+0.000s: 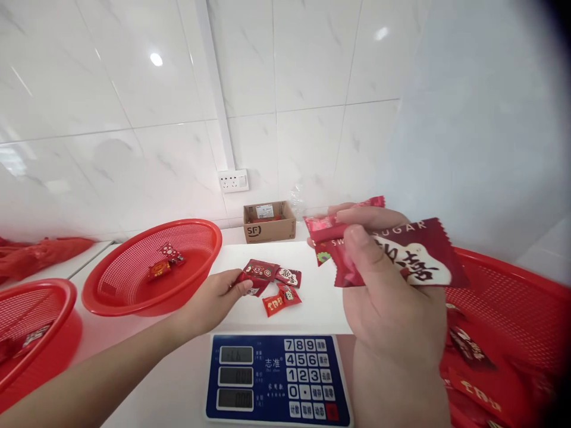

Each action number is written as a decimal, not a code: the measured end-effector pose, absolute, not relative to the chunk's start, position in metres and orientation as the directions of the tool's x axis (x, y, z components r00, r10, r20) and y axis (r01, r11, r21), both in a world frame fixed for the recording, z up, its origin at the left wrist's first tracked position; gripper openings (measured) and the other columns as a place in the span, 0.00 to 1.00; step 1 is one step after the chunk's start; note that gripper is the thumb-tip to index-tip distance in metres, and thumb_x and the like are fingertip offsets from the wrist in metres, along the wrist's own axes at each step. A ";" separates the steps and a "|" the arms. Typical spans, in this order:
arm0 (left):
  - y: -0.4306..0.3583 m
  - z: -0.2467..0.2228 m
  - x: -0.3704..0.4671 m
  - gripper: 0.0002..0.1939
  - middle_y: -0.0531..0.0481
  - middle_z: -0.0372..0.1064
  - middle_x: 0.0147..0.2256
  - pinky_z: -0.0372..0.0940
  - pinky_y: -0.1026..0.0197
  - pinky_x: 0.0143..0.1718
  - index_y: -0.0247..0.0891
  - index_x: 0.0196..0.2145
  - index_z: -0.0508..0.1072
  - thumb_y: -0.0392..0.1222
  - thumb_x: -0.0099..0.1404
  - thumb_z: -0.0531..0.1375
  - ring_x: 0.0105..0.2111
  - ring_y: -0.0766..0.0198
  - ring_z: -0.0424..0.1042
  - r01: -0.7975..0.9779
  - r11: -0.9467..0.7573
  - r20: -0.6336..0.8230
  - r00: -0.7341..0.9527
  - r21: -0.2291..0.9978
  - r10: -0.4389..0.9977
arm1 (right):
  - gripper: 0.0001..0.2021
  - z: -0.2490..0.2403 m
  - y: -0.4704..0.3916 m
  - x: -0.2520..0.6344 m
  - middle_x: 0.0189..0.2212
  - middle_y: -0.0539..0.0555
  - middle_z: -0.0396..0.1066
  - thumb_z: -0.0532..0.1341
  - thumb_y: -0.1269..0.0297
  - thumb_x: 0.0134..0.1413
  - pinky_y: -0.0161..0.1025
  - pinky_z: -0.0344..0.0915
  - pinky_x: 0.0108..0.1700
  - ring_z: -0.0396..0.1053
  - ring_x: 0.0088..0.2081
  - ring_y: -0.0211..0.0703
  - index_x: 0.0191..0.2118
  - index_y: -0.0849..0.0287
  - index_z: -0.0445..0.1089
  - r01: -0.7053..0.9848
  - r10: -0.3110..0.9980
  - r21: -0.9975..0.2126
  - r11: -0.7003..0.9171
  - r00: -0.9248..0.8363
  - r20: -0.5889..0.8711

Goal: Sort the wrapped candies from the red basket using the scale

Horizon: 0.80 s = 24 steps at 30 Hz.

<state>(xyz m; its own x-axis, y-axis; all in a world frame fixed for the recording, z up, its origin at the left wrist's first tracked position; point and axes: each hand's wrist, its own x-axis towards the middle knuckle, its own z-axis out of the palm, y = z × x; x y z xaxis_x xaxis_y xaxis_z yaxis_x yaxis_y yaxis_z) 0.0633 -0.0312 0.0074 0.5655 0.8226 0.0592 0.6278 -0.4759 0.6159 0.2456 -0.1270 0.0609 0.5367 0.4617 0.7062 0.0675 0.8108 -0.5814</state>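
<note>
Held up close to the camera, my right hand [383, 279] is closed on several red candy packets [414, 252], one dark red with a white patch and "SUGAR" lettering, others pink and red behind it. My left hand [218, 300] reaches to the white scale tray [321, 303], its fingers pinching the edge of a dark red packet [253, 288]. Beside those fingers lie more wrapped candies [282, 299] in red and dark red. The blue keypad panel of the scale [276, 380] faces me below the tray.
Red plastic baskets stand around the scale: one at the left [151, 303] holding a few candies, another at the far left [66, 333], and one at the right [526, 291] with several packets. A small cardboard box [270, 232] sits behind the tray, below a wall socket [233, 181].
</note>
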 end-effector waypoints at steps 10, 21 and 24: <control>-0.032 0.001 0.059 0.20 0.52 0.65 0.28 0.61 0.62 0.31 0.40 0.33 0.69 0.55 0.64 0.46 0.30 0.64 0.65 0.573 -0.451 0.074 0.560 0.685 0.825 | 0.07 0.059 -0.126 0.242 0.35 0.49 0.71 0.58 0.71 0.52 0.46 0.64 0.46 0.68 0.42 0.44 0.33 0.52 0.72 0.200 0.413 -0.575 0.794 0.517 0.750; -0.035 -0.006 0.068 0.20 0.47 0.62 0.50 0.58 0.52 0.51 0.44 0.49 0.66 0.51 0.59 0.57 0.51 0.56 0.59 0.430 -0.868 0.210 0.851 0.248 0.481 | 0.06 0.060 -0.125 0.243 0.33 0.49 0.71 0.59 0.72 0.51 0.45 0.64 0.45 0.69 0.40 0.42 0.32 0.55 0.72 0.226 0.356 -0.565 0.794 0.580 0.732; -0.035 -0.005 0.082 0.17 0.47 0.67 0.44 0.58 0.52 0.50 0.43 0.47 0.68 0.48 0.60 0.57 0.46 0.57 0.62 0.364 -0.899 0.200 0.888 0.243 0.414 | 0.07 0.060 -0.124 0.242 0.34 0.48 0.71 0.59 0.72 0.52 0.45 0.64 0.45 0.68 0.41 0.42 0.32 0.52 0.72 0.234 0.353 -0.561 0.794 0.573 0.740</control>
